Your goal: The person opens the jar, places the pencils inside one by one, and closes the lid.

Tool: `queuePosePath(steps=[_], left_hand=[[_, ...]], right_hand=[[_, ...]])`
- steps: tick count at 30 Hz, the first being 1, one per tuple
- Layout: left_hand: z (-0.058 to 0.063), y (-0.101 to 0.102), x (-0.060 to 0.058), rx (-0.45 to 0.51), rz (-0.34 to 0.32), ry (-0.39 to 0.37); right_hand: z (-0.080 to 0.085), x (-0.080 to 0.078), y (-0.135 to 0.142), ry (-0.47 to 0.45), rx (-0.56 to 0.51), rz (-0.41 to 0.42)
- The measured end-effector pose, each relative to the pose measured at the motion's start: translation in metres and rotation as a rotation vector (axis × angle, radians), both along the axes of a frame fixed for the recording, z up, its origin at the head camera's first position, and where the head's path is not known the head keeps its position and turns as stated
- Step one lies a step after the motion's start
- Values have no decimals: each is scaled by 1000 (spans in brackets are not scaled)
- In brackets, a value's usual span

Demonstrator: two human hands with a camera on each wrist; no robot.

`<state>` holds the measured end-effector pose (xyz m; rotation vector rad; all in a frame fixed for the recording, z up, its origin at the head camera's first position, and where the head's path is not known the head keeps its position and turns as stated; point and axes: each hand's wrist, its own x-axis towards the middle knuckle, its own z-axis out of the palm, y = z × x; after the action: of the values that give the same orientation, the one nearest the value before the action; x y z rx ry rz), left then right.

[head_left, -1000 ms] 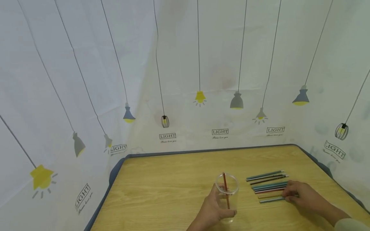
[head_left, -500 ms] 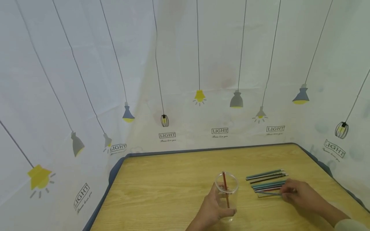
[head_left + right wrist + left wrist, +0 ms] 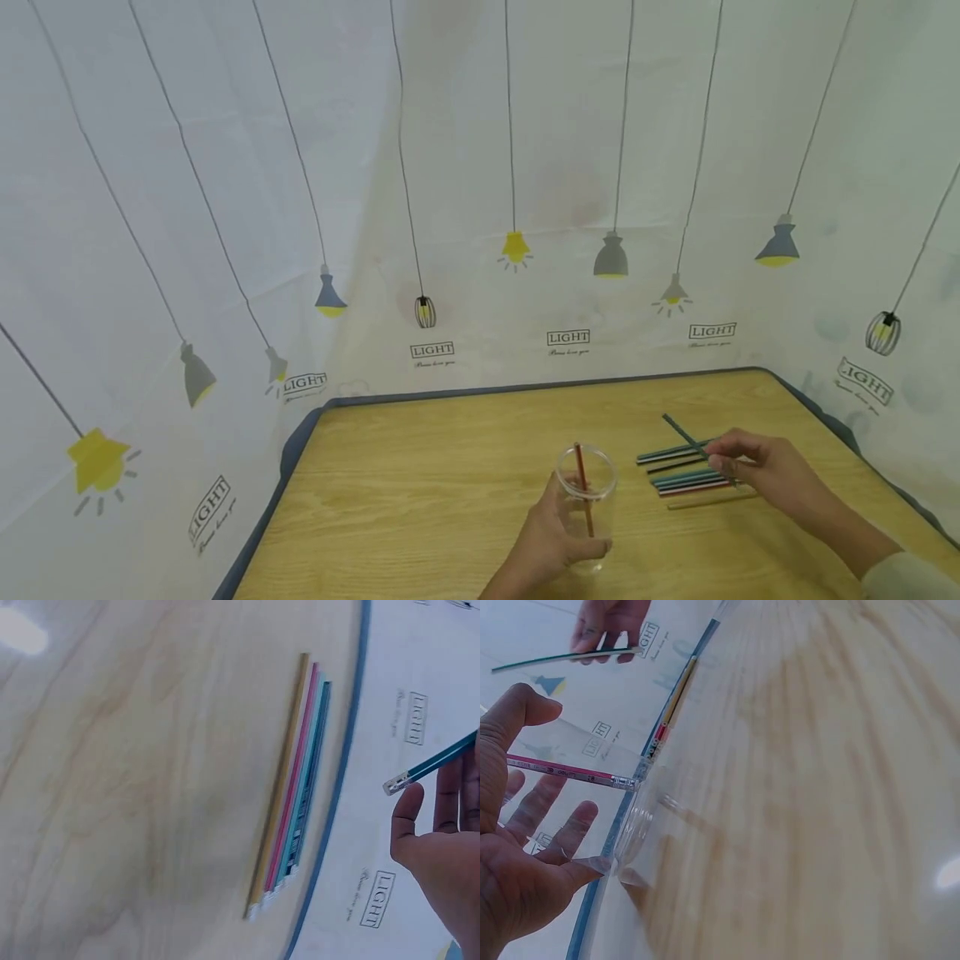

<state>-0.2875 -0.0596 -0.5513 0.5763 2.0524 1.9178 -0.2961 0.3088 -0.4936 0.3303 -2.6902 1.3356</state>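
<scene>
My left hand point(image 3: 551, 533) grips a clear plastic cup point(image 3: 602, 512), which stands upright on the table. Inside it leans a red pencil point(image 3: 580, 467); the left wrist view shows this pencil's metal ferrule point(image 3: 624, 783) down by the cup's base. Off to the right, my right hand point(image 3: 780, 475) pinches a dark green pencil point(image 3: 681, 432) between thumb and fingers, raised over the other pencils. Its eraser end point(image 3: 394, 784) points toward the table in the right wrist view. Below the hand lie several pencils point(image 3: 678, 482), among them a gold-coloured pencil point(image 3: 277, 787) nearest me.
The wooden table point(image 3: 420, 483) has a dark blue edge point(image 3: 480, 395) along the back. A white sheet point(image 3: 465, 167) printed with hanging lamps surrounds it on the far side and both flanks. More pencils point(image 3: 667, 457) lie a little farther back in a second group.
My right hand has picked up the green pencil from the near end of the row, lifted it and tilted its far end up and away. The left hand and cup have stayed put.
</scene>
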Motion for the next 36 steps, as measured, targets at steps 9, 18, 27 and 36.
queuePosePath(steps=[9,18,27,36], left_hand=[[1,0,0,-5,-2,-1],[1,-1,0,-34,12,-18],[1,-1,3,-46,12,-4],[2,1,0,-73,33,25]], right_hand=[[37,-2,-12,-4,-153,-66],[61,-2,-34,-55,-652,115],[82,0,-64,17,-872,397],[106,7,-97,3,-918,519]])
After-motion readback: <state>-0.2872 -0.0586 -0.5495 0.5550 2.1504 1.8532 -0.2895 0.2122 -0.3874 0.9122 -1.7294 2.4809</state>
